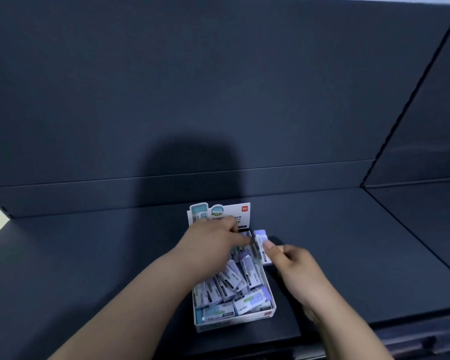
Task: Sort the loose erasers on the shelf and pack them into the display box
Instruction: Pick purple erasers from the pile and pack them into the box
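The right hand (294,266) pinches a purple-tipped eraser (261,246) at its fingertips, just beside the display box (234,322) on the shelf (89,255); the left hand (213,237) reaches over the packed erasers (231,281), fingers blurred, grip unclear

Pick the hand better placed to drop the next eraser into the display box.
Right. The right hand pinches an eraser at the display box's right wall, near its far end. The left hand lies across the packed erasers inside, fingers extended, apparently holding nothing.
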A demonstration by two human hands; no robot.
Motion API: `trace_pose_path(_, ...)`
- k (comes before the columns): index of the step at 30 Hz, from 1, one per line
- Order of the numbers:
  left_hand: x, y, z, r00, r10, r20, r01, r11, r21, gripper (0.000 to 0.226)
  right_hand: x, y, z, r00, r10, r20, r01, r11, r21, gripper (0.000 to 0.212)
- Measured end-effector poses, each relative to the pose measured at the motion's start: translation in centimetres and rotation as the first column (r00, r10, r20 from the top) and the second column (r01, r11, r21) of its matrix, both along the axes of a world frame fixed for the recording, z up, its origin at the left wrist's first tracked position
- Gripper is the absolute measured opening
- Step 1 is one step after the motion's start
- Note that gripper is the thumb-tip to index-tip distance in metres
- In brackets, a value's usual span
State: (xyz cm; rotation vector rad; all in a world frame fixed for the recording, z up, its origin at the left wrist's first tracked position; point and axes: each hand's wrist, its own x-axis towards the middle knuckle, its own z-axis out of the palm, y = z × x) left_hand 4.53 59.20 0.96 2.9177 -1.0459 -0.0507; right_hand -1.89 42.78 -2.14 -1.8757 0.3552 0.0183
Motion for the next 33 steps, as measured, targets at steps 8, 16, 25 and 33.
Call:
trace_pose_path(8,0.0,0.0,-0.1,0.999,0.026,-0.018,-0.025,0.998,0.061,0.046,1.4,-0.1,-0.1,0.999,-0.019,-0.039,0.018,0.999,-0.042,0.037)
trace_pose_path(16,-0.6,0.4,-0.5,0.995,0.084,-0.055,-0.087,0.995,-0.041,0.051,3.3,1.6,0.6,0.982,0.024,-0.188,-0.119,0.850,-0.513,0.044)
trace_pose_path(25,-1.4,1.9,0.2,0.973,0.230,-0.023,-0.229,0.942,-0.247,0.049,3.0,2.3,0.8,0.995,0.083,-0.063,-0.104,0.750,-0.653,0.020)
trace_pose_path(33,-1.5,1.5,-0.8,0.989,0.147,-0.033,-0.149,0.986,-0.074,0.046,3.1,2.2,0.0,0.991,0.126,-0.048,-0.128,0.780,-0.613,0.026)
